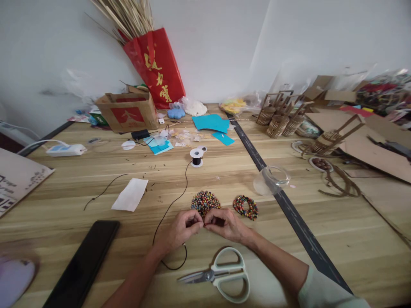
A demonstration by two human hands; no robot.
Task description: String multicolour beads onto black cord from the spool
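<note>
My left hand [181, 229] and my right hand [226, 224] meet fingertip to fingertip at the near edge of a pile of multicoloured beads [205, 202]. A small reddish bead [205, 224] shows at the right fingertips, pinched between thumb and finger. Black cord [171, 204] runs from a white spool [196, 159] down past my left wrist and loops out below that hand. My left thumb and finger are pinched together, apparently on the cord's end, though its tip is too small to see. Beside my right hand lies a coiled strand of beads [245, 207].
White-handled scissors [229, 273] lie just below my hands, blades to the left. A black phone-like slab [83, 265] and white paper [130, 194] are at left. A clear jar [271, 180] lies at right, with small bamboo baskets [279, 122] behind it. A red bag [156, 68] stands at the back.
</note>
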